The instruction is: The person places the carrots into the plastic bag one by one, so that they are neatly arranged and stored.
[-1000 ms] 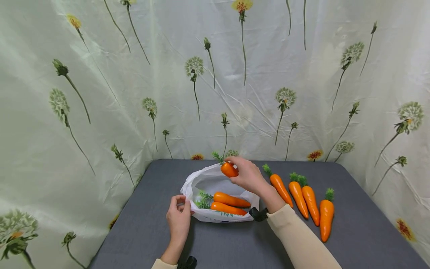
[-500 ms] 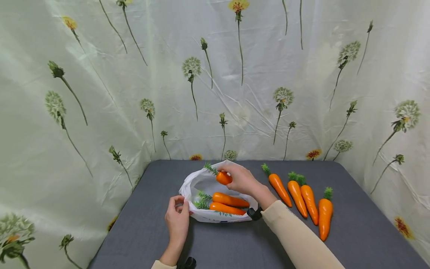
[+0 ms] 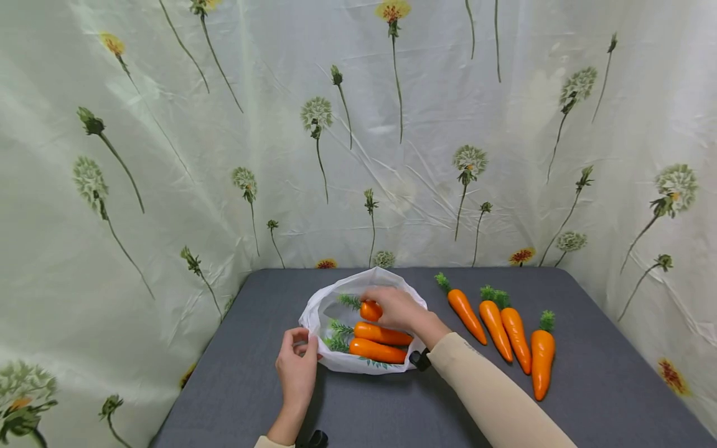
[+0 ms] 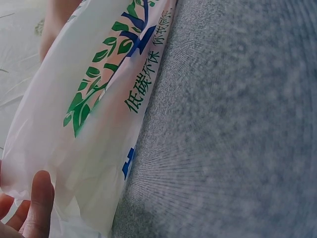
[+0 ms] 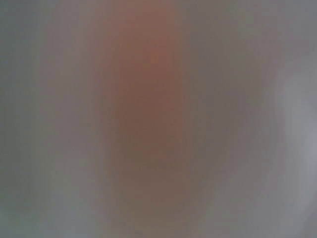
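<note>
- Carrot (image 3: 371,310) within the mouth of the white plastic bag (image 3: 353,363), toward the far side, leafy top pointing left; body mostly hidden under the right hand (image 3: 394,306), so cannot tell whether touching the bottom.
- Right hand: fingers curled over the carrot's thick end, closed to its width; right wrist view too blurred to judge firmness of grip.
- Left hand (image 3: 297,361): thumb and fingers brought together on the near-left rim, pinching thin plastic.
- Inside, just nearer: two carrots (image 3: 383,334) side by side, tops likewise to the left.
- Outside, at right on the counter (image 3: 381,410): four carrots (image 3: 516,339).
- Best handling, by judgement: set the held carrot down parallel to those two, without dropping.
- Keep the left pinch steady, to stop the rim from folding inward.
- Let go only after feeling firm support underneath.
- Then lift straight up, clear of leaves and rim, to avoid snagging or dragging the bag.
</note>
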The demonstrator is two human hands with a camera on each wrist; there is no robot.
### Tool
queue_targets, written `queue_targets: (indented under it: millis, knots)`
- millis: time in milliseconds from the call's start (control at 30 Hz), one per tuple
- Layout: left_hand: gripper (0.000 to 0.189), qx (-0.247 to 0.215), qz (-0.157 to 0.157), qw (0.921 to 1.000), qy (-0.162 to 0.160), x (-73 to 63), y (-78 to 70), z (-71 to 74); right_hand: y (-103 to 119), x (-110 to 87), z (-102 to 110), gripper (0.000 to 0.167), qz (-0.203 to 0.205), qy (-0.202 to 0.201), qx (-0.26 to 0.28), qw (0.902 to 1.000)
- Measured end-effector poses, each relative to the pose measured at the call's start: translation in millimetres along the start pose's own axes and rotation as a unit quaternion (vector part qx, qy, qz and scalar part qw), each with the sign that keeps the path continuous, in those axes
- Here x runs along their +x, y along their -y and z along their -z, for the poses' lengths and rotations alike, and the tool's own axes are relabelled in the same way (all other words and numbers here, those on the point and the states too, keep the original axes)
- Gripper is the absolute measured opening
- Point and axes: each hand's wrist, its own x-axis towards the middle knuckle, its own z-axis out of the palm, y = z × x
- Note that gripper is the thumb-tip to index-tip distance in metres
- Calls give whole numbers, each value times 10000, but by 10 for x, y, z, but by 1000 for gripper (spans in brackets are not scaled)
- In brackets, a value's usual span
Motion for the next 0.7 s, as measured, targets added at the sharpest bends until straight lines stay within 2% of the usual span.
queue_targets:
  millis: [333, 700]
  knots:
    - [19, -103, -142, 9998, 35, 0, 17, -1, 15, 68, -63, 54, -30, 201, -450, 9988]
    - [19, -52, -128, 9999, 41, -8, 25, 6, 50, 92, -166, 55, -142, 512, -246, 9983]
